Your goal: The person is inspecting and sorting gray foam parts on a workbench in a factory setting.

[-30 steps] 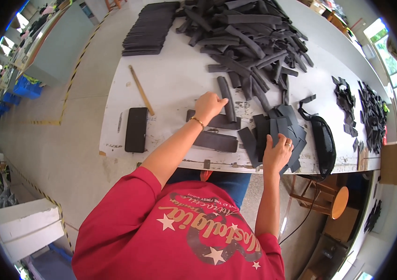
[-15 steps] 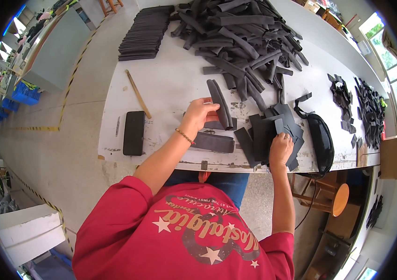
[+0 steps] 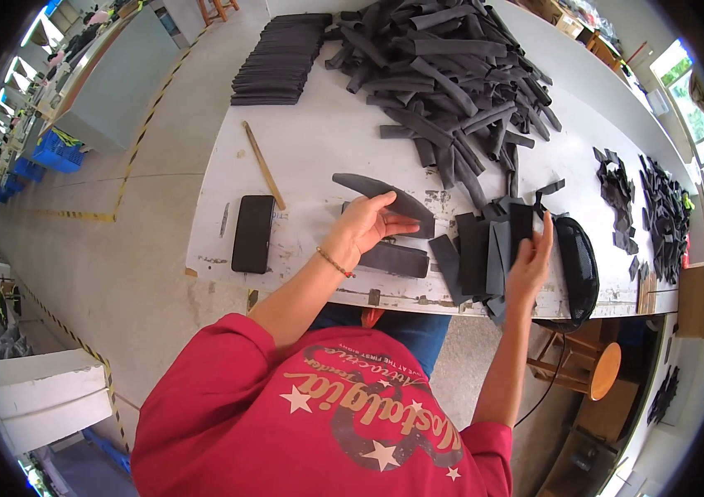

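In the head view, I see the left hand [image 3: 366, 225] pinching a curved, dark-grey, fabric-like strip [image 3: 412, 210] between thumb and fingers, above the white table [image 3: 314, 149]. Between three and four o'clock from it, the right hand [image 3: 531, 265] pinches a small black rectangular piece [image 3: 521, 221] — flat dark-grey rectangular pieces [image 3: 474, 250] lie at that hand's nine o'clock.

The head-worn fisheye peers down, close above the near side of the scuffed white flat-topped table [image 3: 310, 153], facing across.
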Tool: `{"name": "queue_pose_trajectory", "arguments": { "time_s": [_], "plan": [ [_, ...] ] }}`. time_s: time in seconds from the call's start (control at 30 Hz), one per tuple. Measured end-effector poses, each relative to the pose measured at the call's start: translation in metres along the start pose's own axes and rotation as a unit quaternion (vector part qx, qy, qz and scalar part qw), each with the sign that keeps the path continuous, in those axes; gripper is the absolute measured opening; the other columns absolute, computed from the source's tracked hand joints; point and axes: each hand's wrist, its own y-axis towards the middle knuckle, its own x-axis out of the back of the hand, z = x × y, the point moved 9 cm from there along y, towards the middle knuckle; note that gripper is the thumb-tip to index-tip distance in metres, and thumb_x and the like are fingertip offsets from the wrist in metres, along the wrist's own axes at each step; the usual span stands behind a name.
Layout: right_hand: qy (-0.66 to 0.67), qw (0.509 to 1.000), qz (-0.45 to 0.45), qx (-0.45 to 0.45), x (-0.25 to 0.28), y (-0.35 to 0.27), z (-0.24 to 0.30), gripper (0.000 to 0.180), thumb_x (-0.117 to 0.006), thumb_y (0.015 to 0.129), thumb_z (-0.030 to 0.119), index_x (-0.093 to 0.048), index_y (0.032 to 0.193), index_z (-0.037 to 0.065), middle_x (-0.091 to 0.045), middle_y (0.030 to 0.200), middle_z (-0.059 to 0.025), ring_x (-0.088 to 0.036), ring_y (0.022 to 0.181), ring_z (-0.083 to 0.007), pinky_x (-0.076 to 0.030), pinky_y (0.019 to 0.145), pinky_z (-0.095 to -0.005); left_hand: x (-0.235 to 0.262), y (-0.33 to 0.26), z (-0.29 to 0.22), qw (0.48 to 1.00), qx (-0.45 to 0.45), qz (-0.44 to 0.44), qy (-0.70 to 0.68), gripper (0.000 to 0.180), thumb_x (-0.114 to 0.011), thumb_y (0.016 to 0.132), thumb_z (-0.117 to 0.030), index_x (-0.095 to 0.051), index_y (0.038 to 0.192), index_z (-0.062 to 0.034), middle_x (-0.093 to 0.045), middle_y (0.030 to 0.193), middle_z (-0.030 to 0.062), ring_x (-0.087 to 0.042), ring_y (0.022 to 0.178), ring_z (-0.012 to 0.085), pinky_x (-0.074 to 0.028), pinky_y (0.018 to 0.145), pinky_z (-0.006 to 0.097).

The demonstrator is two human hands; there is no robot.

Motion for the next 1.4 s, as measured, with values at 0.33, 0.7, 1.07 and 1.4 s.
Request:
{"name": "queue_pose_trajectory", "arguments": {
  "time_s": [0.33,0.7,1.07,1.4],
  "plan": [
    [0.020,0.971,0.224,0.081,-0.069,-0.070,0.048,0.031,-0.077,0.077,0.008,-0.051,0.093,0.001,-0.054,0.096,-0.0127,-0.053,0.086,-0.0297,-0.045,0.077,-0.0359,-0.003,0.001,-0.011,0.997,-0.045,0.046,0.034,0.015,-0.059,0.092,-0.005,-0.057,0.105,0.0030,-0.066,0.105,0.0178,-0.068,0.092,0.0315,-0.058,0.081,0.049],
    [0.045,0.964,0.246,0.092,-0.074,-0.068,0.076,0.034,-0.073,0.077,0.002,-0.067,0.110,0.001,-0.063,0.098,-0.0115,-0.059,0.089,-0.0248,-0.046,0.082,-0.0330,-0.004,-0.005,-0.013,0.992,-0.060,0.017,0.108,0.018,-0.056,0.093,-0.003,-0.054,0.109,0.0053,-0.064,0.111,0.0235,-0.067,0.099,0.0324,-0.058,0.086,0.043],
    [-0.061,0.953,0.169,0.245,-0.067,-0.053,0.102,0.022,-0.074,0.074,0.007,-0.072,0.096,0.008,-0.065,0.083,-0.0012,-0.057,0.080,-0.0197,-0.039,0.079,-0.0342,-0.008,-0.011,-0.008,0.985,-0.013,0.047,0.167,0.018,-0.055,0.094,-0.005,-0.056,0.111,0.0003,-0.066,0.111,0.0207,-0.069,0.096,0.0286,-0.059,0.078,0.040],
    [-0.157,0.925,0.082,0.337,-0.073,-0.071,0.117,0.042,-0.077,0.072,0.008,-0.065,0.112,0.007,-0.058,0.097,-0.0023,-0.055,0.084,-0.0212,-0.040,0.081,-0.0375,-0.039,-0.039,-0.015,0.972,-0.118,0.018,0.203,0.026,-0.059,0.092,-0.005,-0.049,0.115,0.0012,-0.065,0.112,0.0204,-0.068,0.098,0.0289,-0.060,0.082,0.043]
  ]
}}
